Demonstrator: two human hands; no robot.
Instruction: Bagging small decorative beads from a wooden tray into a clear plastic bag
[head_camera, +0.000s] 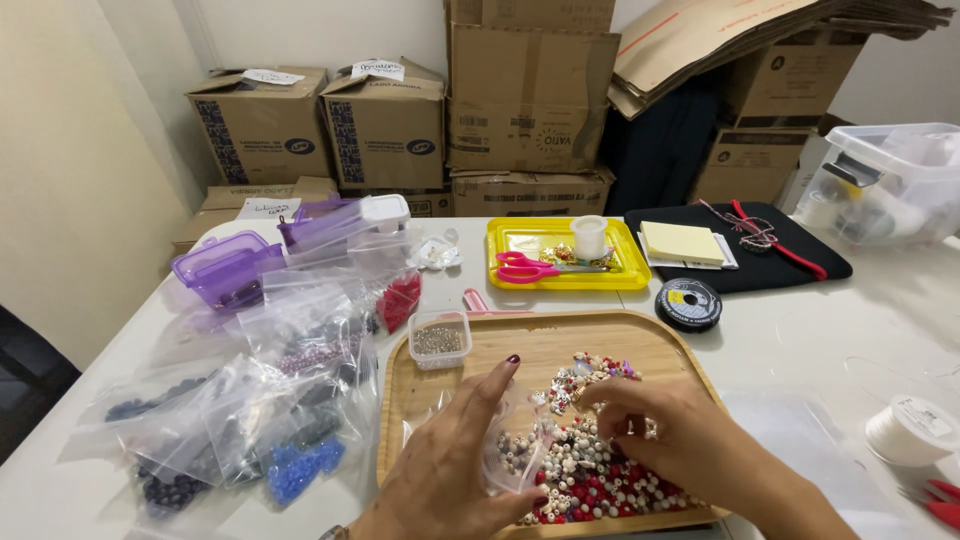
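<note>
**Over the wooden tray: bag held open, beads picked from the pile**

On the tray's near edge, left hand pinches a small clear plastic bag by its mouth, thumb and fingers closed on the film. Mouth faces the bead pile, probably so beads go in without a long carry.

Right hand sits on the mixed bead pile, fingers curled down into it. Can't tell whether it has a bead pinched; fingertips are hidden.

Wooden tray has a raised rim, which looks like what keeps the loose beads contained. Pile is at the tray's near-right part; cream, red and patterned beads mixed.

Small clear box of tiny beads stands at the tray's far-left corner, apart from the pile.

Off the tray, on the table:
- left side: bagged beads, sorted by colour; purple lidded boxes behind them
- far edge: yellow tray with pink scissors
- right of it: black cord spool
- near-right corner: white thread spool
</note>
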